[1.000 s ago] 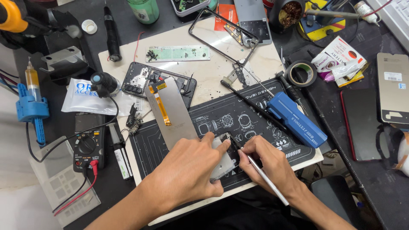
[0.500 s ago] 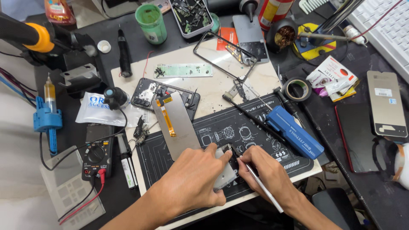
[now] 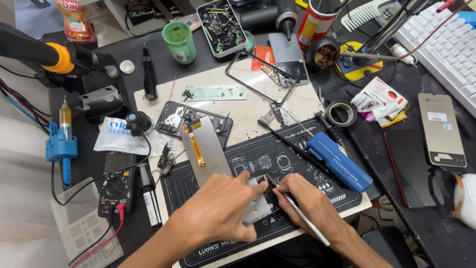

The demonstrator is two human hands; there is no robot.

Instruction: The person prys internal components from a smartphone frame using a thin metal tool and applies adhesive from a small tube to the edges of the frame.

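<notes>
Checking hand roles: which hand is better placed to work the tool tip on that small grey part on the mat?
Right. The right hand holds the slim metal tool pen-style, tip at the small grey part. The left hand lies on that part, apparently steadying it on the black mat.

A dark worktable point(image 3: 406, 94) fills nearly the whole view, lit evenly from above with soft, short shadows. A pale board point(image 3: 248, 106) lies across its middle, and a black mat point(image 3: 248, 156) overlaps the board toward 6 o'clock. At 9 o'clock the table edge gives way to a pale, blurred floor point(image 3: 20, 198). At 5 o'clock, past the table's near edge, a dark seat point(image 3: 384, 245) shows. No wall or window can be made out
</notes>
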